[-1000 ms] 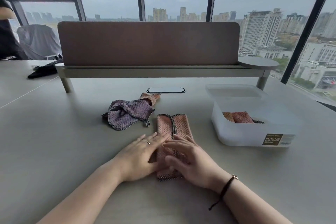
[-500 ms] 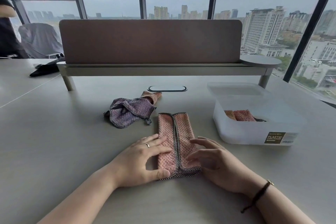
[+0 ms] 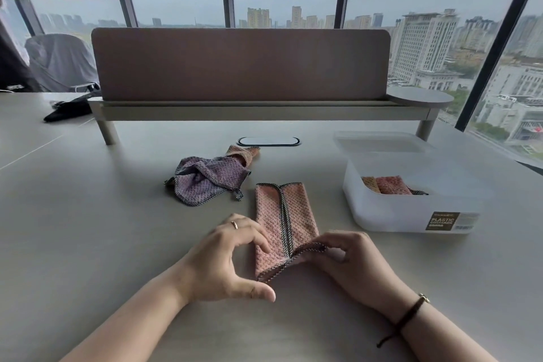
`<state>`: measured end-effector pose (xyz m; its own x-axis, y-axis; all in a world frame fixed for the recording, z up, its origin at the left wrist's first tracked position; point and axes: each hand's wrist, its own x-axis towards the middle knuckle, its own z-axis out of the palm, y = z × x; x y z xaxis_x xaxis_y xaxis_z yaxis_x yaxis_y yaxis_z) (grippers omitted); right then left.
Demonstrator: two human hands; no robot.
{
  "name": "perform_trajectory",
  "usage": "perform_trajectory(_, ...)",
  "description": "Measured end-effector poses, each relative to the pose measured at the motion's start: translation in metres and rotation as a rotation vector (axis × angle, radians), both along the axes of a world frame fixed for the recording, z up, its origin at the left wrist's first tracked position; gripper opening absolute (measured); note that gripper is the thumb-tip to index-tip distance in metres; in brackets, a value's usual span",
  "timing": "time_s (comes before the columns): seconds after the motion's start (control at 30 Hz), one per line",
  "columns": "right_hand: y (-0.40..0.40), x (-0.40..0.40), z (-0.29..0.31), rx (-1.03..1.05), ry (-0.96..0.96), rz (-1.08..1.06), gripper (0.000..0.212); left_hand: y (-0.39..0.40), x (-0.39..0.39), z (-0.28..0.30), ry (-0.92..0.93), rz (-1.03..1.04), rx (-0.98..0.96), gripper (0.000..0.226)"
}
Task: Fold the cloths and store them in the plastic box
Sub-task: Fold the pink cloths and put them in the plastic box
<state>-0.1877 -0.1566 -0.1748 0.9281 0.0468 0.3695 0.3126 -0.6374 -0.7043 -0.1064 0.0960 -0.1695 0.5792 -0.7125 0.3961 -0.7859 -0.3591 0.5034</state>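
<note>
Pink cloth [image 3: 283, 220] lies on the table [image 3: 88, 229] near centre, folded into a long strip with both long edges meeting down the middle. Right hand [image 3: 349, 261] pinches the near right corner of the strip, thumb and forefinger clamped on the dark hem, that corner lifted off the table; other fingers curled loosely behind. Left hand [image 3: 226, 261] sits at the near left of the strip, fingers bent with fingertips [image 3: 266, 245] pressing on the cloth's left panel, thumb stretched out flat on the table, apart from the fingers. Ring on left hand, dark bracelet on right wrist. Purple cloth [image 3: 205, 181] crumpled, unfolded, just far-left of the pink strip. Plastic box [image 3: 411, 211] at right, open, with folded cloths [image 3: 388, 185] inside; its lid [image 3: 379, 142] lies behind it, far side.
</note>
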Motion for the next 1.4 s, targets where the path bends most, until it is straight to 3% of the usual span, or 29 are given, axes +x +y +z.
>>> perform_trajectory(0.27,-0.001,0.011,-0.002,0.043,0.046,-0.093,0.017,-0.013,0.001,-0.012,0.095,0.107,-0.159,0.022)
perform_trajectory(0.4,-0.001,0.025,-0.003,0.032,0.029,-0.144,0.023,-0.016,0.009,-0.013,0.232,0.171,-0.149,0.042)
perform_trajectory(0.77,0.001,0.037,-0.002,-0.127,0.062,-0.251,0.018,-0.038,0.004,-0.009,0.024,0.501,0.056,0.042)
perform_trajectory(1.1,0.004,0.041,-0.002,-0.212,0.064,-0.284,0.020,-0.046,-0.001,-0.008,-0.129,0.602,0.171,0.033)
perform_trajectory(1.3,0.013,0.038,-0.005,-0.261,0.002,-0.321,0.033,-0.043,-0.002,-0.007,-0.238,0.535,0.025,0.033)
perform_trajectory(1.4,0.014,0.030,-0.003,-0.290,-0.114,-0.332,0.036,-0.039,0.000,-0.007,-0.349,0.360,-0.047,0.025)
